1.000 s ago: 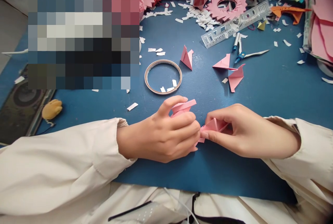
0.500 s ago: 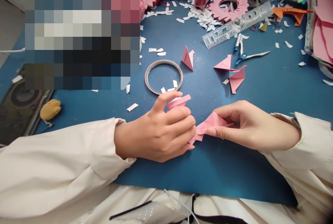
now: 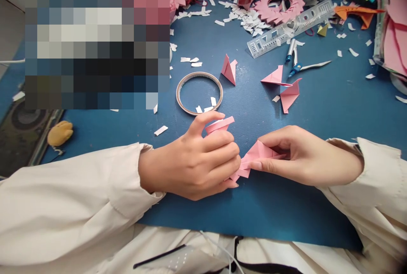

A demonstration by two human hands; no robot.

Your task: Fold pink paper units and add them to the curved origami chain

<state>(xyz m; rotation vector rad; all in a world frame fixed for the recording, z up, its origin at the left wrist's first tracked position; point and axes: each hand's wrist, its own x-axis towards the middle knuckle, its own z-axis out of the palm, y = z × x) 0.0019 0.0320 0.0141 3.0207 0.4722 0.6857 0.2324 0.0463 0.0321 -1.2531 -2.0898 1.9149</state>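
Observation:
A folded pink paper piece is pinched between the thumb and fingers of my right hand. Its left end meets the folded strips at the fingertips of my left hand. My left hand is closed round the pink paper, and a pink strip sticks up between its index finger and the others. How the pieces join is hidden behind my left fingers. Beyond my hands stand loose folded pink pieces: one near the tape ring, and two touching or nearly touching further right.
A roll of tape lies just past my left hand. Compasses and a clear ruler lie farther back. White paper scraps, a pink paper ring and other folded paper fill the far side. A yellow object sits at left.
My right hand has shifted slightly left and down, with the pink piece tilting a little. My left hand keeps its hold almost unmoved.

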